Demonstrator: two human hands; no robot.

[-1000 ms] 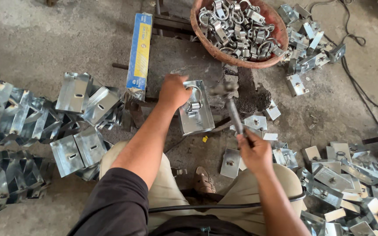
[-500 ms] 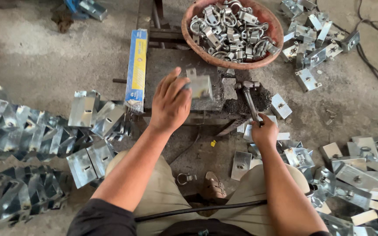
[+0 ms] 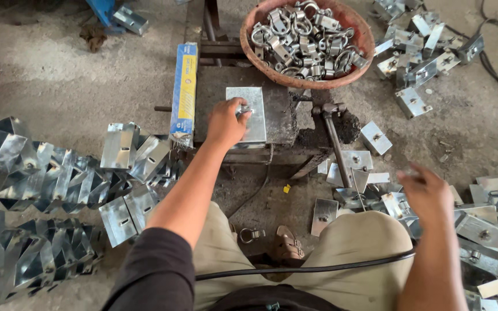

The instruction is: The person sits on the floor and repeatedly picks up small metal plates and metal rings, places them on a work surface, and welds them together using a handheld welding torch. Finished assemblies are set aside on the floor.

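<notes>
From my head camera I look down on a low iron block (image 3: 283,124) between my knees. My left hand (image 3: 226,122) rests on the bent steel plate (image 3: 248,114) lying flat on the block, fingers curled down on the small clip at its middle, pinning it there. My right hand (image 3: 427,193) hangs off to the near right above the loose plates (image 3: 479,227), fingers loosely spread and holding nothing. The hammer (image 3: 332,135) lies alone, head on the block's right edge, handle pointing toward me.

The plate looks like thin galvanised sheet: light, stiff, slick, with sharp cut edges, so I judge it best held flat from above or by its folded side.

A moment ago my right hand gripped the hammer handle; now it has let go and moved right. The basin of clamps (image 3: 306,40) sits at the far side, the blue box (image 3: 183,92) left of the block.
</notes>
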